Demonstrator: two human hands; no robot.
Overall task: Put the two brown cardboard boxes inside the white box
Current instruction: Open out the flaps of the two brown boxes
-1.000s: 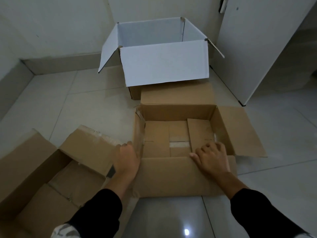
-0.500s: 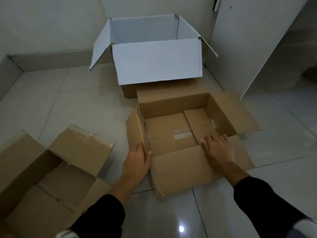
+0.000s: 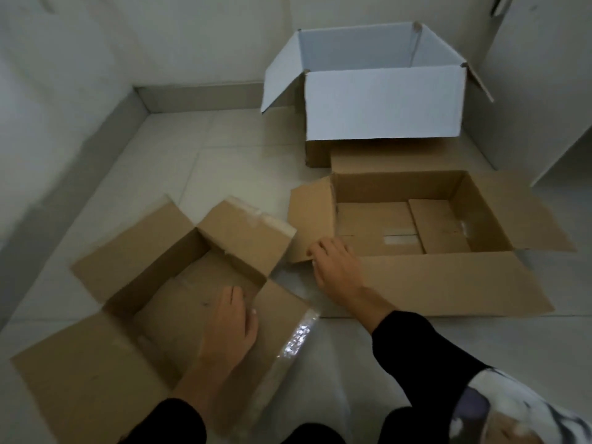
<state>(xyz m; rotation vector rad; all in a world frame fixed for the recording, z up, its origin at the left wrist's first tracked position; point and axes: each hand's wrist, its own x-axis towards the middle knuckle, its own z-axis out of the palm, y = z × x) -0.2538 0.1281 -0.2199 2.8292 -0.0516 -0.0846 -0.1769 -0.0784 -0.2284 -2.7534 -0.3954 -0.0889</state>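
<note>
The white box (image 3: 381, 104) stands open at the back right, its flaps raised. In front of it and touching it, a wide brown cardboard box (image 3: 448, 283) lies open on the floor with its flaps spread. A second open brown box (image 3: 128, 251) sits at the near left. My left hand (image 3: 230, 325) rests over the near-right wall of this left box, fingers inside and thumb on the outer flap. My right hand (image 3: 336, 270) is at the near-left corner of the wide box, fingers curled on its left flap (image 3: 310, 219).
The floor is pale glossy tile. Walls with a grey skirting (image 3: 198, 97) close off the left and back. A white door or panel (image 3: 538, 84) stands just right of the white box. Clear tape (image 3: 298, 338) shines on the left box's near flap.
My left hand has left the wide box and moved onto the left brown box. My right hand has shifted from the wide box's front wall to its left corner. The view has swung left.
</note>
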